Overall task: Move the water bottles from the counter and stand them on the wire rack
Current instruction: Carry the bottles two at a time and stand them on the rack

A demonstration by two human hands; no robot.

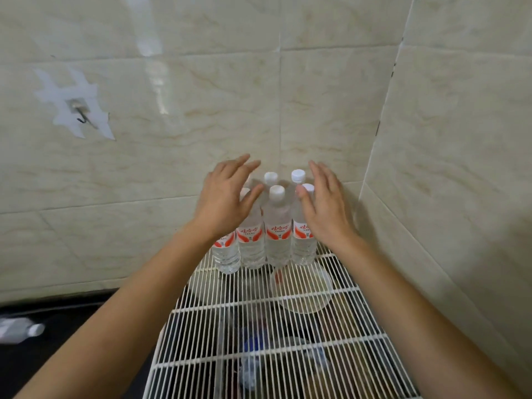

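Several clear water bottles (277, 226) with white caps and red-and-white labels stand upright in a tight cluster at the far end of the white wire rack (259, 326), against the tiled wall. My left hand (227, 194) hovers at the cluster's left side, fingers spread, holding nothing. On the right side my right hand (324, 205) is held open, its thumb near a cap. One more bottle (20, 331) lies on its side on the dark counter at the far left.
Tiled walls close in behind and to the right of the rack. A hook (82, 116) hangs on the wall at upper left. Beneath the rack's wires sit a clear round bowl (302, 289) and other dim items.
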